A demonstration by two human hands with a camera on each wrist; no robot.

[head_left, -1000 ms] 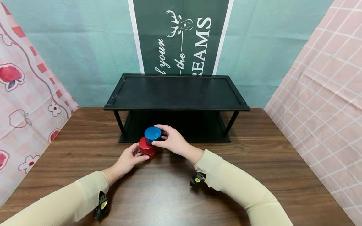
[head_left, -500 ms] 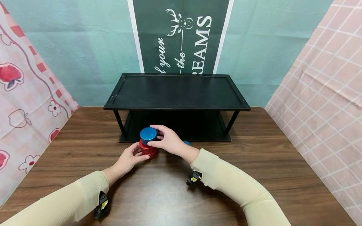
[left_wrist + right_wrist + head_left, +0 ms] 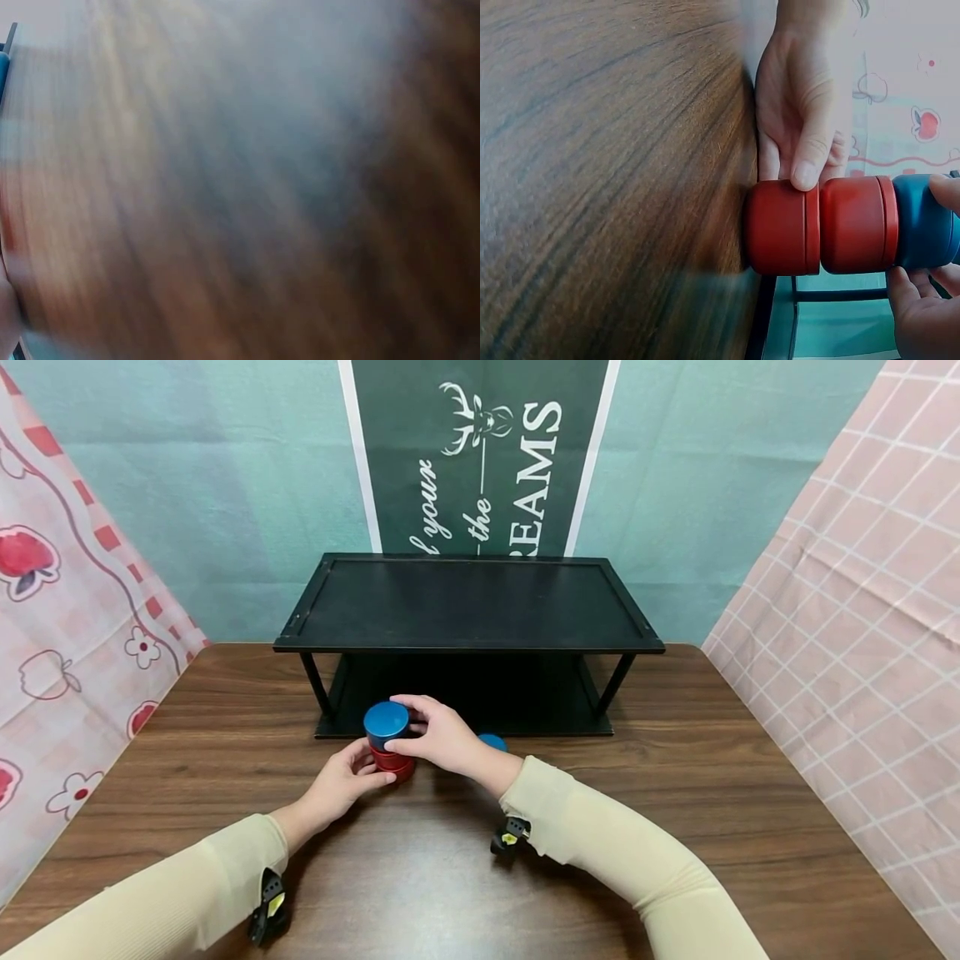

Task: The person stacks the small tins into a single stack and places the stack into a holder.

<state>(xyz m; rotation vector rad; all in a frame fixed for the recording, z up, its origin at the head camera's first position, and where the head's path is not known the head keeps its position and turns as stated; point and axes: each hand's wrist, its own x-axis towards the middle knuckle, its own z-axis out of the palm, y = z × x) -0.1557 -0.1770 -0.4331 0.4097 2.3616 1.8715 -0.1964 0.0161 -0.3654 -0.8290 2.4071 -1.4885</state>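
Note:
Two round red tins stand stacked on the table, the lower red tin under the upper red tin. My left hand holds the lower one, thumb at its front and fingers along its far left side. A blue tin sits in line on top of the red pair, and my right hand grips it between thumb and fingers from the right. The right wrist view shows this stack sideways, the blue tin right against the upper red one. The left wrist view is mostly blurred.
Another blue tin stands behind my right wrist, partly hidden by it. Just beyond the stack is a black two-tier rack on the wooden table. Cloths hang at the back and both sides.
My right hand has moved left with the blue tin, from over the stack's right side to squarely on top. The other blue tin has come into sight. My left hand stays in place.

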